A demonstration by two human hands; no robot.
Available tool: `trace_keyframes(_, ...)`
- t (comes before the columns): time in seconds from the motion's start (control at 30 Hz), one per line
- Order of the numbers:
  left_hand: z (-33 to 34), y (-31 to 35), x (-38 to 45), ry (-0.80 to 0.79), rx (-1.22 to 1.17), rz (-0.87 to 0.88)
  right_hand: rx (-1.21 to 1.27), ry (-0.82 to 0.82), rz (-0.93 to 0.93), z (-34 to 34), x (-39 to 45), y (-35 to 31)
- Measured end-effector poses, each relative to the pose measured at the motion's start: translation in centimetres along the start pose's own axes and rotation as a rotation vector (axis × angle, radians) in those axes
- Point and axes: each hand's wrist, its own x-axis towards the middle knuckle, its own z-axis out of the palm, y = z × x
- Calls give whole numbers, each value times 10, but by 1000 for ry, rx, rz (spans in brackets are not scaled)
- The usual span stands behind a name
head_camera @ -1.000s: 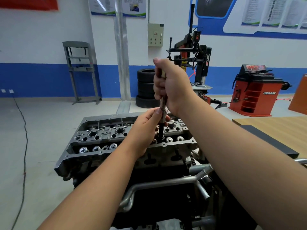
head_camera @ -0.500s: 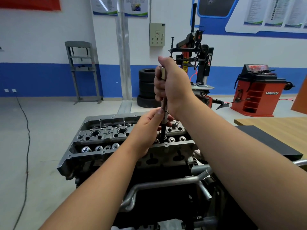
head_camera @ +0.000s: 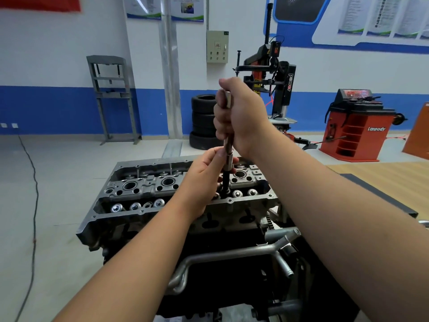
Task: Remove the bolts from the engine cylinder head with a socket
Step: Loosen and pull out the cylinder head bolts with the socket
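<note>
Nothing's really moved: right hand (head_camera: 241,115) fists the socket driver (head_camera: 228,163), left hand (head_camera: 205,180) pinches its shaft; tilt it and it slips off the bolt in the head (head_camera: 144,187).

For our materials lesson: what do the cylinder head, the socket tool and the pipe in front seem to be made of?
Cylinder head: dull grey cast metal, probably aluminium, with a matte, grainy surface.
Socket tool: steel, likely chromed; its upper collar glints, its lower end looks dark.
Pipe: bare metal tube, satin grey with a soft sheen.

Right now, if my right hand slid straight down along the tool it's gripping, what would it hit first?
Probably the left hand, whose fingers pinch the socket tool just below the right hand, above the cylinder head.
</note>
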Motion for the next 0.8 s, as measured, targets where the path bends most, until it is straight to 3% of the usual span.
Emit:
trace_keyframes(0.13,1,0,1,-9,-22,-12,55,-25,34,-7,-1,1)
trace_keyframes(0.27,1,-1,3,54,-35,22,-85,263,-133,6,-6,7)
trace_keyframes(0.33,2,-1,3,74,-17,31,-111,328,-175,12,-5,9)
trace_keyframes(0.43,2,0,2,78,-9,26,-53,262,-165,11,-2,9)
trace_keyframes(0.57,1,2,-1,-3,4,-7,-89,-40,-35,-1,4,-2)
trace_keyframes(0.63,1,2,-1,-20,26,-16,-59,-95,-7,-6,5,-4)
trace_keyframes(0.7,1,2,0,-11,29,-6,-29,-54,-9,-4,2,-2)
trace_keyframes(0.8,4,2,2,22,32,16,-49,179,-98,5,-2,7)
